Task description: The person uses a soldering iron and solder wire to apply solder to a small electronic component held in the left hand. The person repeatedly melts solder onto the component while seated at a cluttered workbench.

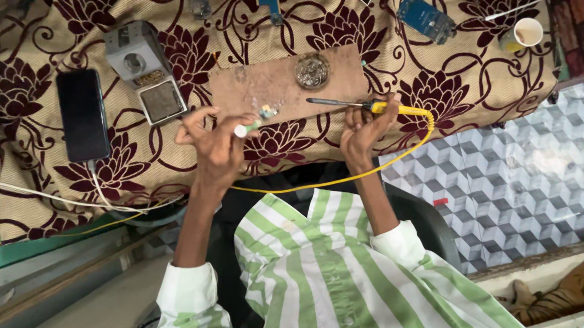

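My left hand (214,140) pinches a small white tube with a green tip (249,127), pointing it toward a tiny circuit board (267,111). The little board lies at the near edge of a brown wooden board (248,86). My right hand (362,126) grips a soldering iron (342,103) by its yellow handle. The dark tip points left and lies over the wooden board, a short way right of the tiny circuit board. A yellow cord (398,160) loops from the handle down under the table edge.
A round tin of metal wool (312,70) sits on the wooden board. On the floral cloth (435,90) are a black phone (83,115), a grey box device (136,55), a square tray (161,101), a blue circuit board (425,18) and a paper cup (523,34). Patterned tile floor (519,172) lies right.
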